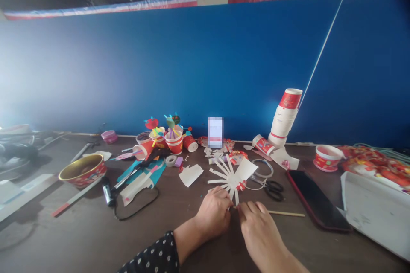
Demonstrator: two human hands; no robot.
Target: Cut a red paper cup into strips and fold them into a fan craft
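Note:
A paper cup cut into strips (pixel 231 179) lies splayed like a flower on the table, its white inner side up. My left hand (pixel 215 211) is closed, its fingertips pinching at the near strips. Close beside it, my right hand (pixel 259 224) is closed too, with its fingertips at the end of one strip. A thin wooden stick (pixel 286 213) sticks out to the right from under my right hand, and a bit of it shows between the two hands. The fingers hide exactly how strip and stick meet. Black-handled scissors (pixel 273 190) lie right of the cup.
A phone (pixel 320 202) and a white tray (pixel 378 209) lie to the right. Stacked paper cups (pixel 283 119) lean at the back. Left are a gold-lined bowl (pixel 82 170), a corded glue gun (pixel 109 192), tape (pixel 171 161) and decorated cups (pixel 174 143). A lit screen (pixel 215 132) stands behind.

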